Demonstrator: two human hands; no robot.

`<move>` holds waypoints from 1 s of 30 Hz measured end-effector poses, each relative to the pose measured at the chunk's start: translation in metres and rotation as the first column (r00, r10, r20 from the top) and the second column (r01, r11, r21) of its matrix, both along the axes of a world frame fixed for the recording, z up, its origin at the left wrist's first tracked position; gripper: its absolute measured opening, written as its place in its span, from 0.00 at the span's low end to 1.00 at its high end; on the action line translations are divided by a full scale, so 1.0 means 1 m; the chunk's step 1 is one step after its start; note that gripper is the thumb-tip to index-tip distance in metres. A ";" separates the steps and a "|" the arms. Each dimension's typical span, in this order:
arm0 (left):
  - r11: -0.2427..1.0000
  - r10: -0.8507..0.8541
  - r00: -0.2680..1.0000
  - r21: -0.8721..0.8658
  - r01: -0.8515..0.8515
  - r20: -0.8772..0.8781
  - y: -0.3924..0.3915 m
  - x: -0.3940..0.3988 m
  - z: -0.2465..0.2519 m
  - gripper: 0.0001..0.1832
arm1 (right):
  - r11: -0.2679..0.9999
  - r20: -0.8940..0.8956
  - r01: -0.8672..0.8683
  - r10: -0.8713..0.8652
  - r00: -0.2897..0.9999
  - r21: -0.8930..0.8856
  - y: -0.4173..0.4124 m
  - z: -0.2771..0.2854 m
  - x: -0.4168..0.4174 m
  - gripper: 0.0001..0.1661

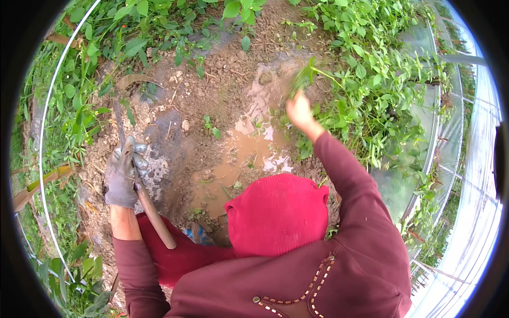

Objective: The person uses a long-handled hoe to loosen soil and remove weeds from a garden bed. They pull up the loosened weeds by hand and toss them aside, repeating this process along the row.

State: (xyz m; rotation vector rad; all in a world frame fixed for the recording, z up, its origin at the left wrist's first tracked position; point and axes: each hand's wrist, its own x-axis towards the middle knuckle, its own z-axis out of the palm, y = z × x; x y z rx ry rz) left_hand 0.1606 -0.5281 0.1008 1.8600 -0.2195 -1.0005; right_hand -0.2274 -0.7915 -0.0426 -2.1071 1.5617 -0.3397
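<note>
A grey work glove covers my left hand [124, 171], which is wrapped around the shaft of a sickle [154, 218]. The sickle's wooden handle slants down over my red-clad knee, and its curved blade points away at the upper left, above the soil. My right hand [301, 111] looks bare and is closed on a bunch of green weeds [304, 77], blurred by motion. Below that hand, muddy water [222, 175] lies in a shallow strip of wet soil. A small weed seedling [210, 126] stands in the dirt between my hands.
Dense leafy weeds [370, 87] grow along the right, beside clear plastic sheeting [421, 103] on a frame. More foliage [135, 24] fills the upper left. A thin white hoop [43, 131] arcs along the left side. My red-clad knee [278, 214] rises in front.
</note>
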 end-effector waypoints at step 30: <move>0.988 -0.142 0.990 0.067 0.142 -0.005 -0.020 -0.009 0.018 0.19 | 0.818 -0.721 -0.487 0.532 0.444 0.305 -0.003 0.065 -0.092 0.08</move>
